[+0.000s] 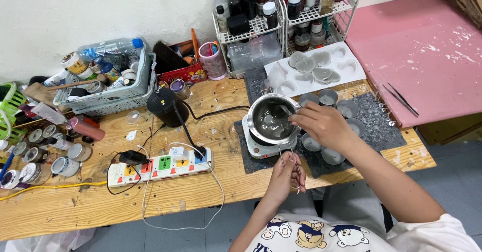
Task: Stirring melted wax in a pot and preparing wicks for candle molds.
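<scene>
- Centrally, a metal melting pot [272, 119] sits on a small white hot plate [261, 144], which stands on a dark mat [381, 126] laid over the wooden surface [75, 202].
- Inside the pot lies a grey, wax-like mass.
- At the pot's near edge, the left hand [286, 174] is closed around the pot's thin wire handle [291, 159], which runs down from the pot toward the person.
- At the pot's right rim, the right hand [324, 124] has its fingers curled over the rim, pinching a small pale thing that dips into the pot; what it is cannot be told.
- Right of the pot, and partly under the right hand, small round metal cups [329, 97] stand in a cluster on the mat, several with grey filling.
- Behind the pot, a white mould tray [346, 68] with heart-shaped hollows rests against a wire rack of bottles [281, 16].
- Left of the pot, a black cylinder [164, 106] stands upright, and a white power strip [160, 165] with coloured sockets lies nearer the surface's front edge.
- Far left of the pot, a grey basket [108, 88] holds bottles and jars.
</scene>
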